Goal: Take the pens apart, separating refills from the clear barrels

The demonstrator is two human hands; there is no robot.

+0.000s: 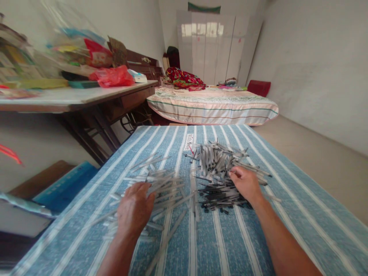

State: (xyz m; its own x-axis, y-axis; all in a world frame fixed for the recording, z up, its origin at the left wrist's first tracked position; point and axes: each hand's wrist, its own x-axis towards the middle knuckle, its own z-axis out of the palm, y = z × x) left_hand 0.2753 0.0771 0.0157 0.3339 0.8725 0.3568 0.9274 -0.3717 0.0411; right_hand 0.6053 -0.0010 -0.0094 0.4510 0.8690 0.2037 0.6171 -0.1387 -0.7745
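My left hand (135, 209) rests over a loose pile of whitish, translucent plastic tubes (169, 188) that look like pen barrels. Its thumb stands apart from the bent fingers, and I see nothing held in it. At the right, my right hand (245, 182) has thumb and fingertips pinched together at the edge of a heap of grey-white pens with dark ends (211, 159). What lies in that pinch is too small to make out. Just beneath and left of this hand is a bundle of thin black sticks (220, 195), some with black caps.
A blue-and-white striped cloth (201, 249) covers the table, with a "With love" label (188, 142) near the far edge. Left stands a desk (94, 97) with a red plastic bag (115, 76). Beyond are a bed (212, 103) and a white wardrobe (207, 50).
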